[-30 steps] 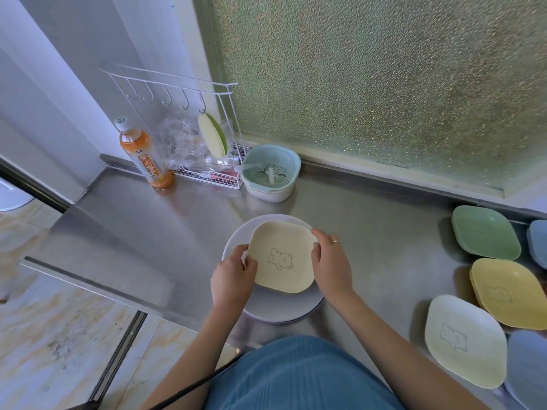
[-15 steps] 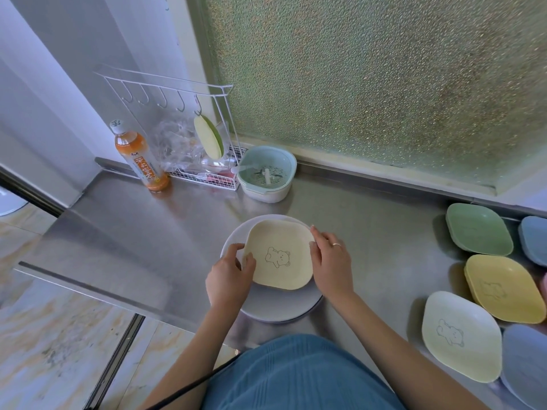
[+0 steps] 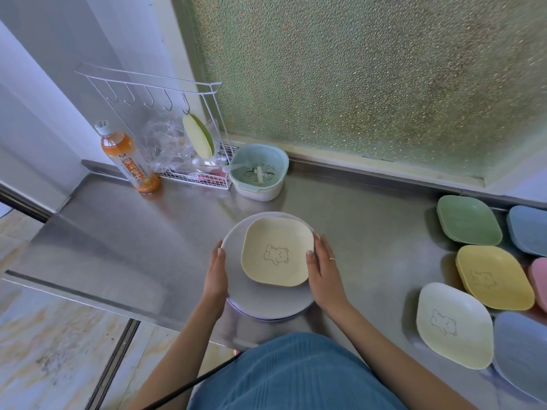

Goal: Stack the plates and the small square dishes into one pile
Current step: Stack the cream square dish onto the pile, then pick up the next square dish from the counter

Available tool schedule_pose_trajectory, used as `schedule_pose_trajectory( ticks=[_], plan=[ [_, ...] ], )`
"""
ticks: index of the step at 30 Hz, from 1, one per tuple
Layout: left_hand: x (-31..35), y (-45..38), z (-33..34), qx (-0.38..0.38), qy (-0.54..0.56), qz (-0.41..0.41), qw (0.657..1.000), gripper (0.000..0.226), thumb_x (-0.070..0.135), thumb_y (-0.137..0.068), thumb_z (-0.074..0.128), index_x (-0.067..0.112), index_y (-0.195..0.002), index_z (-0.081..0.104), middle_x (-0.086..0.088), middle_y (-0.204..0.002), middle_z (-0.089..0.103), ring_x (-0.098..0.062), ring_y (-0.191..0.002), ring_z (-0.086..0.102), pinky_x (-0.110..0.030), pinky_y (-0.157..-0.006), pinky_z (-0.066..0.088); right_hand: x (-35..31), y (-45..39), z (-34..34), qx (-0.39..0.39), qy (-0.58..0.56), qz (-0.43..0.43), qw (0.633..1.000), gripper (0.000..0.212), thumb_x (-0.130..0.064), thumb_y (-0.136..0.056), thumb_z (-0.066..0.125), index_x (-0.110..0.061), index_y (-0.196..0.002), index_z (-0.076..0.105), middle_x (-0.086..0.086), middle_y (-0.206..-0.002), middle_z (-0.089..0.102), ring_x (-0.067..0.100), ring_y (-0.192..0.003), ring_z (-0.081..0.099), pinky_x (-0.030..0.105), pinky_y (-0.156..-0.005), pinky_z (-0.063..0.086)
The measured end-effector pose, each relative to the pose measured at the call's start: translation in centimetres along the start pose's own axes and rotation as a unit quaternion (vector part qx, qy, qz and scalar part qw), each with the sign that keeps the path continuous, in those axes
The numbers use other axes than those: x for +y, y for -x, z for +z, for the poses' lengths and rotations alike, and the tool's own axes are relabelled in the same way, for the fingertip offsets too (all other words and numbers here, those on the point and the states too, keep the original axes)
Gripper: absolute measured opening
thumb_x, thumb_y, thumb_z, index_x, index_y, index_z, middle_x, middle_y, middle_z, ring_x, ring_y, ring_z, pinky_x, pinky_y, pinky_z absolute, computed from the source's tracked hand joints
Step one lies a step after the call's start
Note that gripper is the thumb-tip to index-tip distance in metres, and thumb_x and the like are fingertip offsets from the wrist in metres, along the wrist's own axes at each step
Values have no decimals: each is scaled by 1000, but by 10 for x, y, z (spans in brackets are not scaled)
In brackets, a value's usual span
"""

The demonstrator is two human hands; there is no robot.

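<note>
A cream square dish [image 3: 276, 251] with a bear drawing lies on top of a pile of round grey plates [image 3: 266, 300] at the counter's front middle. My left hand [image 3: 216, 276] lies flat along the pile's left rim, fingers straight, off the dish. My right hand [image 3: 324, 273] lies along the right side, its thumb tip touching the dish's edge, fingers extended. Neither hand closes around anything. Loose square dishes lie at the right: green [image 3: 467, 218], yellow [image 3: 494, 276], cream [image 3: 454, 324], blue [image 3: 529, 229], grey-blue [image 3: 524, 347] and a pink one [image 3: 540, 279] at the frame edge.
A white wire rack [image 3: 189, 161] with hooks, an orange drink bottle [image 3: 127, 158] and a pale green strainer bowl [image 3: 259, 171] stand along the back left. The steel counter [image 3: 118, 232] ends at a front edge on the left, with tiled floor below. Frosted glass rises behind.
Both hands held the cream dish by its sides before. They have let it go on the grey plates and slid outward, the left to the plate rim.
</note>
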State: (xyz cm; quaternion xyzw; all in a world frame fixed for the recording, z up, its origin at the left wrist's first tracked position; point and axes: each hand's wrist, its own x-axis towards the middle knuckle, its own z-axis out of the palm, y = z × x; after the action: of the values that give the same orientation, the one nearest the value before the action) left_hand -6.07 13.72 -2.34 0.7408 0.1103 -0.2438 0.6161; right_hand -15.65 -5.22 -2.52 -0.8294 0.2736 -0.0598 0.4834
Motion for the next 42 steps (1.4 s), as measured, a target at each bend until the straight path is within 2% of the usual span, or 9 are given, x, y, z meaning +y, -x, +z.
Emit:
schedule_pose_trajectory(
  ticks=[2,5,14,18,26,31,35,38,42],
  plan=[
    [-1,-4,2,-20,-2,-2,1000,43,46,-100,22,38,-140,33,-3,-137,48,-24,-117,51,-44,-97,47,3,-1,-3,11,-2,6,1000,48,-30,-100,32,-24,-147,23,2,-157,15,13,-144,9,20,-111,9],
    [1,-8,17,-48,15,-8,999,42,44,-100,23,38,-141,31,-3,-139,47,-22,-118,51,-43,-95,47,9,-3,-14,40,-7,15,999,46,-29,-101,32,-24,-146,25,3,-157,16,14,-145,10,23,-111,11],
    [9,-10,111,-172,4,-3,985,47,37,-103,22,35,-150,18,6,-156,29,-19,-140,33,-48,-116,29,55,-9,-90,134,8,82,988,44,-30,-101,29,-24,-145,27,5,-156,20,21,-142,20,28,-109,20],
    [9,-5,150,-207,-19,-7,978,50,40,-101,23,38,-150,11,11,-158,22,-16,-143,28,-46,-118,24,73,-8,-118,177,-17,101,979,43,-26,-102,28,-27,-144,30,4,-155,22,15,-141,19,18,-101,17],
    [5,10,196,-216,-58,12,974,52,31,-103,23,30,-151,4,9,-159,15,-15,-145,21,-40,-121,18,97,-2,-151,207,-16,118,971,43,-26,-101,28,-28,-144,31,6,-156,20,19,-142,20,21,-103,17],
    [2,11,200,-192,-81,48,977,52,27,-104,23,23,-152,4,8,-161,8,-12,-146,14,-31,-120,14,94,0,-152,203,1,121,972,42,-27,-101,28,-28,-143,32,6,-156,18,25,-140,22,32,-110,21],
    [-3,11,202,-185,-126,83,971,54,27,-103,26,19,-152,2,5,-161,5,-13,-148,9,-29,-119,9,92,15,-158,243,-29,104,964,40,-26,-101,30,-23,-140,39,4,-152,30,19,-140,26,34,-111,22],
    [-7,11,201,-177,-147,104,968,56,27,-103,28,17,-152,4,2,-161,6,-14,-148,9,-29,-119,8,106,49,-163,273,55,108,954,39,-33,-99,32,-21,-132,47,4,-141,47,23,-129,41,39,-106,30],
    [-9,12,200,-166,-174,124,963,55,29,-103,27,18,-152,5,1,-161,8,-16,-148,11,-33,-121,10,140,107,-163,176,241,133,945,50,-54,-84,34,-26,-118,56,-1,-126,57,25,-118,50,45,-100,34]
  ],
)
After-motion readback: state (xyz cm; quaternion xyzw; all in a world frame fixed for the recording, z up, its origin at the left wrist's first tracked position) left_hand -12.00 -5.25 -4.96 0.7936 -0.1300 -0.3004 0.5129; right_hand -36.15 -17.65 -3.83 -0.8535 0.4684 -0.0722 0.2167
